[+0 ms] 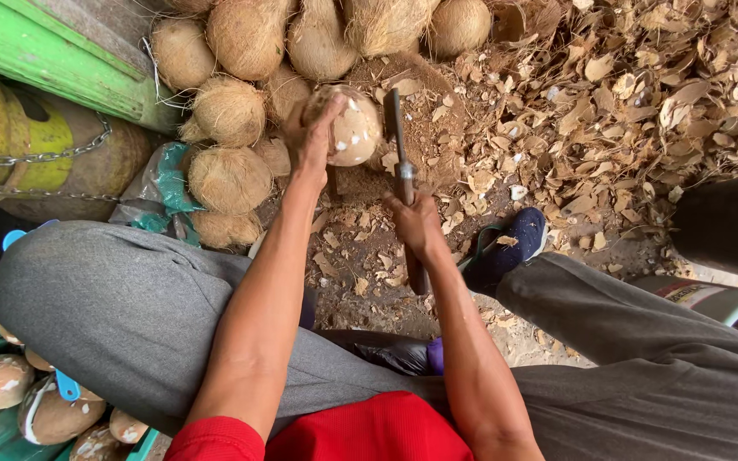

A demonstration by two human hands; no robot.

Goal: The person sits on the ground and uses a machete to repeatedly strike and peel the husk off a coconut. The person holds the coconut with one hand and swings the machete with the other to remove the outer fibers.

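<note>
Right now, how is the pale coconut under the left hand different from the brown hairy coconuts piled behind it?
The pale, mostly peeled coconut shows a smooth cream surface; the brown fibrous coconuts keep rough husk fibre. The left hand grips the peeled one beside the knife blade; the fibrous ones lie untouched in a heap. All are round and similar in size.

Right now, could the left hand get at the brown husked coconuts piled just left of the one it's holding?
Probably yes. The left hand grips the half-peeled coconut, and the husked coconuts lie right beside it with nothing between. It would have to let go of that coconut first, since its grip is full.
</note>
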